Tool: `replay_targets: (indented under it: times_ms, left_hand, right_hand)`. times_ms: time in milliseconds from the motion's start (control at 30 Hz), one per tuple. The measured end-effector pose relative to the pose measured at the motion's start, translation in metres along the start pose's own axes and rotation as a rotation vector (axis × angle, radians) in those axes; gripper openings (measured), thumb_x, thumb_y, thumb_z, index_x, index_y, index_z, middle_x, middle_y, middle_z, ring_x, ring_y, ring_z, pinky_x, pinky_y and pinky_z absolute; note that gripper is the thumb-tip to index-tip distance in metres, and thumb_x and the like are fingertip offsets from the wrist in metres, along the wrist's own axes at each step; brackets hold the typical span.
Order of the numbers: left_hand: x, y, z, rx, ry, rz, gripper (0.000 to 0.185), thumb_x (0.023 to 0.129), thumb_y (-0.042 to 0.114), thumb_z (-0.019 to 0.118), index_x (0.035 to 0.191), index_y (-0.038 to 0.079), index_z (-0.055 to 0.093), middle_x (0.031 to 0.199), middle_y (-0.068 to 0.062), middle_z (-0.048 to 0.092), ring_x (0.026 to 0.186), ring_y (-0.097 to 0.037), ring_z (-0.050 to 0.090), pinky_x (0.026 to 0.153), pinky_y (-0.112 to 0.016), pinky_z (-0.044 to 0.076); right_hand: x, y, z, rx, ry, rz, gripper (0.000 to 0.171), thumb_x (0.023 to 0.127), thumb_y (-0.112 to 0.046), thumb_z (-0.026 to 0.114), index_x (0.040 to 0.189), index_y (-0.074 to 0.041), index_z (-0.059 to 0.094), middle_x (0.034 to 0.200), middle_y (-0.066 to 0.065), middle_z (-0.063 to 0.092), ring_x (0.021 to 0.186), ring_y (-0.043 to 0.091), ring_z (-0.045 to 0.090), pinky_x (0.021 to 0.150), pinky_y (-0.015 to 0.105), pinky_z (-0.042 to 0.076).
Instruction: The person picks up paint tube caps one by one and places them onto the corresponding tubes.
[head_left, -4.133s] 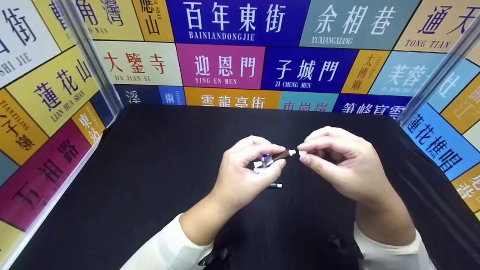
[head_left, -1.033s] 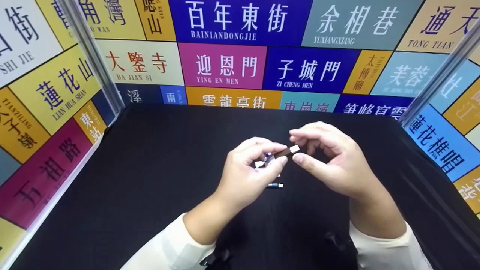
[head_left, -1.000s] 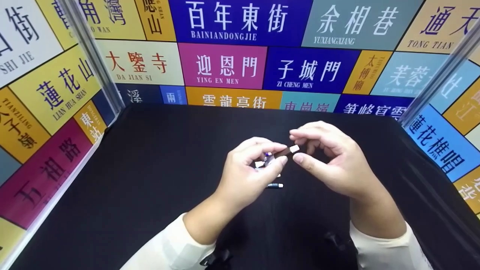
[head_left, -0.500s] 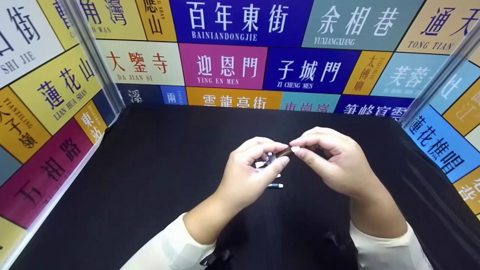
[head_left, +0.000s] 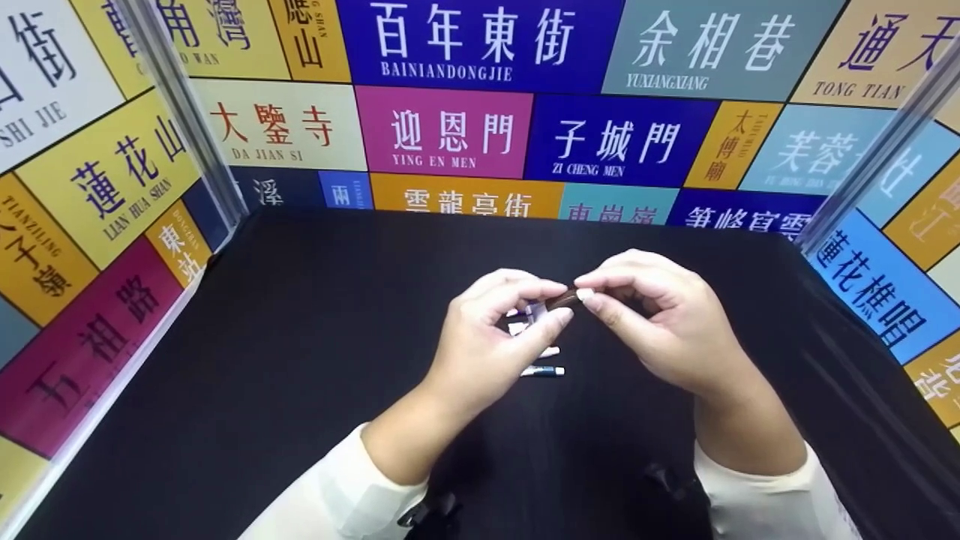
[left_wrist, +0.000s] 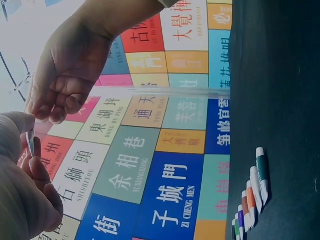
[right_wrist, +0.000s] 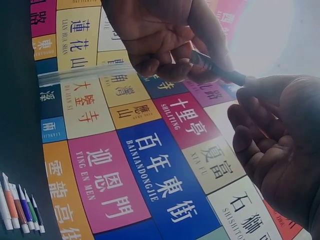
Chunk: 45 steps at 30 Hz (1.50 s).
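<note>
My left hand (head_left: 487, 330) pinches a small dark brown paint tube (head_left: 562, 300) between thumb and fingers, above the black table. At the tube's right end is a white cap (head_left: 584, 293), which the thumb and forefinger of my right hand (head_left: 667, 322) pinch. The fingertips of both hands nearly meet there. In the right wrist view the tube (right_wrist: 215, 69) spans from one hand to the other, its cap end covered by fingers. Only a sliver of it shows in the left wrist view.
Several paint tubes with white caps lie in a row on the black cloth, among them a green tube (left_wrist: 262, 170), an orange tube (left_wrist: 251, 197) and a purple tube (right_wrist: 26, 207). My left hand partly hides the row in the head view. Signboard panels (head_left: 442, 131) enclose the table.
Earlier the white cap was off the tube, in my right hand. A second ago it sat on the tube with the right fingers spread around it; now they pinch it.
</note>
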<state>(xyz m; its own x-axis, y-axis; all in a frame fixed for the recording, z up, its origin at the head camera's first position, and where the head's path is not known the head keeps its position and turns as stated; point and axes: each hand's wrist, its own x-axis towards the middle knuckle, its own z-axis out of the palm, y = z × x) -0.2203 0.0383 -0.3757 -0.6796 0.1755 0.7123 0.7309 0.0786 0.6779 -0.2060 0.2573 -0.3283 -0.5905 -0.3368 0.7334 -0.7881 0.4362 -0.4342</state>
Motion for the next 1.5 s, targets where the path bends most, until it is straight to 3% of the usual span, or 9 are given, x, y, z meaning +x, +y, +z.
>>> replay_targets:
  times_ms: [233, 400, 567, 867, 1100, 1500]
  left_hand:
    - [0.007, -0.01, 0.0, 0.075, 0.027, 0.03, 0.021, 0.091, 0.026, 0.088, 0.11, 0.017, 0.084, 0.102, 0.003, 0.078, 0.094, -0.014, 0.07, 0.085, -0.026, 0.062]
    - [0.019, -0.024, 0.0, 0.153, 0.01, 0.023, 0.021, 0.092, 0.027, 0.087, 0.11, 0.018, 0.085, 0.102, 0.003, 0.078, 0.096, -0.008, 0.069, 0.084, -0.023, 0.058]
    - [0.032, -0.045, 0.0, 0.21, -0.018, -0.063, 0.02, 0.092, 0.027, 0.087, 0.11, 0.019, 0.085, 0.101, 0.005, 0.079, 0.093, -0.003, 0.066, 0.083, -0.023, 0.057]
    - [0.05, -0.096, 0.004, 0.364, -0.104, -0.197, 0.021, 0.094, 0.033, 0.084, 0.111, 0.021, 0.085, 0.099, 0.003, 0.079, 0.095, -0.016, 0.069, 0.086, -0.031, 0.055]
    - [0.056, -0.123, 0.008, 0.423, -0.152, -0.263, 0.023, 0.096, 0.034, 0.082, 0.112, 0.019, 0.085, 0.102, -0.003, 0.079, 0.1, -0.022, 0.07, 0.093, -0.037, 0.055]
    - [0.071, -0.166, 0.017, 0.593, -0.224, -0.469, 0.021, 0.099, 0.039, 0.078, 0.115, 0.027, 0.083, 0.123, 0.001, 0.077, 0.119, -0.019, 0.069, 0.106, -0.047, 0.051]
  right_hand:
    - [0.0, 0.004, 0.002, -0.009, 0.018, 0.061, 0.021, 0.09, 0.0, 0.082, 0.107, -0.013, 0.084, 0.098, 0.001, 0.077, 0.079, 0.008, 0.062, 0.069, 0.017, 0.051]
    - [0.0, 0.006, -0.001, 0.031, 0.039, 0.136, 0.022, 0.089, 0.003, 0.083, 0.106, -0.011, 0.084, 0.1, 0.001, 0.076, 0.079, 0.009, 0.064, 0.066, 0.017, 0.053]
    - [-0.001, 0.01, -0.002, 0.05, 0.036, 0.167, 0.022, 0.089, 0.003, 0.083, 0.107, -0.009, 0.083, 0.102, 0.001, 0.075, 0.079, 0.011, 0.065, 0.066, 0.017, 0.055]
    - [0.0, 0.022, 0.001, 0.035, 0.047, 0.181, 0.02, 0.092, -0.003, 0.082, 0.107, -0.015, 0.084, 0.101, 0.0, 0.076, 0.078, 0.011, 0.062, 0.067, 0.018, 0.052]
    - [0.0, 0.046, 0.006, -0.004, 0.028, 0.312, 0.013, 0.096, -0.016, 0.081, 0.108, -0.021, 0.084, 0.105, -0.007, 0.076, 0.079, 0.012, 0.062, 0.069, 0.019, 0.051]
    - [-0.003, 0.085, 0.015, -0.02, -0.023, 0.493, 0.014, 0.098, -0.03, 0.079, 0.109, -0.022, 0.083, 0.111, -0.004, 0.077, 0.084, 0.013, 0.068, 0.074, 0.015, 0.055]
